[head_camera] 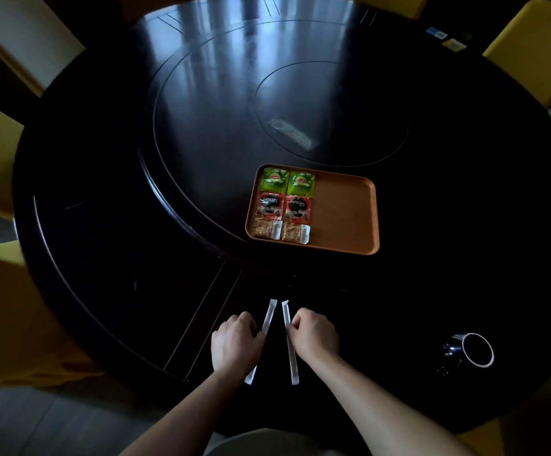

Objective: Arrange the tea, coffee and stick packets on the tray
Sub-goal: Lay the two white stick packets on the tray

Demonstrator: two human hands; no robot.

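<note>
An orange tray lies on the dark round table. Its left half holds two green tea packets, two red coffee packets below them, and two small brown packets at the near edge. The tray's right half is bare. Near the table's front edge, my left hand is closed on one long white stick packet. My right hand is closed on a second white stick packet. Both sticks point away from me, roughly parallel.
A dark mug with a white rim stands at the near right of the table. A clear wrapped item lies on the central turntable beyond the tray. Yellow chairs surround the table.
</note>
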